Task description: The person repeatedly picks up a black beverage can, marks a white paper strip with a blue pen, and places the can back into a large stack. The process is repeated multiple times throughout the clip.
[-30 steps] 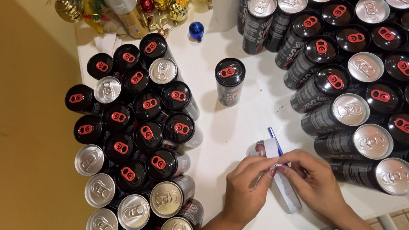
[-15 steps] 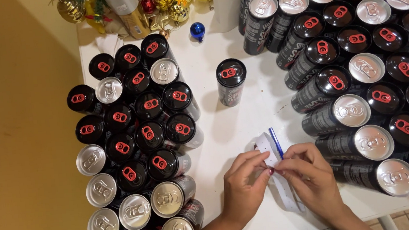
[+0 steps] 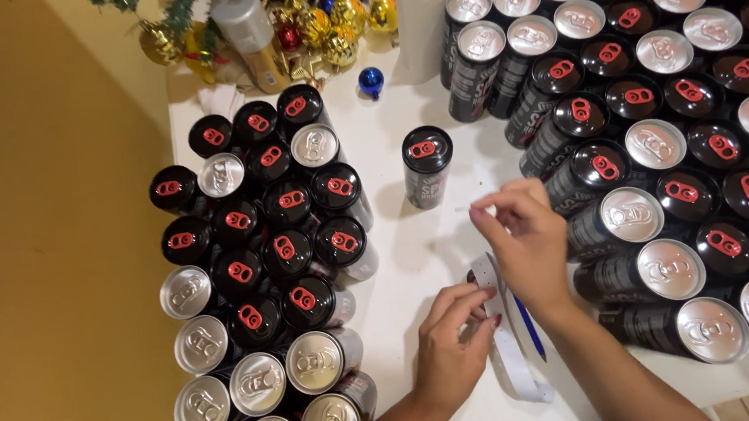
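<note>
My left hand point(image 3: 450, 345) rests on the white table point(image 3: 398, 263) near its front edge, its fingertips pressing on a curled white paper strip point(image 3: 510, 362). A blue pen point(image 3: 530, 331) lies right beside the strip. My right hand point(image 3: 524, 237) is raised just beyond the strip, thumb and forefinger pinched on a tiny pale piece that looks like a sticker point(image 3: 468, 208); it is too small to tell for sure. A single black can with a red tab point(image 3: 428, 165) stands upright in the gap, a little beyond my right hand.
Several upright cans with black and silver tops point(image 3: 270, 266) crowd the table's left side. A larger block of cans point(image 3: 679, 135) fills the right. Gold, red and blue baubles with greenery point(image 3: 320, 23) sit at the back, with a blue bauble point(image 3: 370, 81) loose on the table.
My right hand has lifted off the strip and moved away toward the single can, pinching a small piece. My left hand stays on the strip.
</note>
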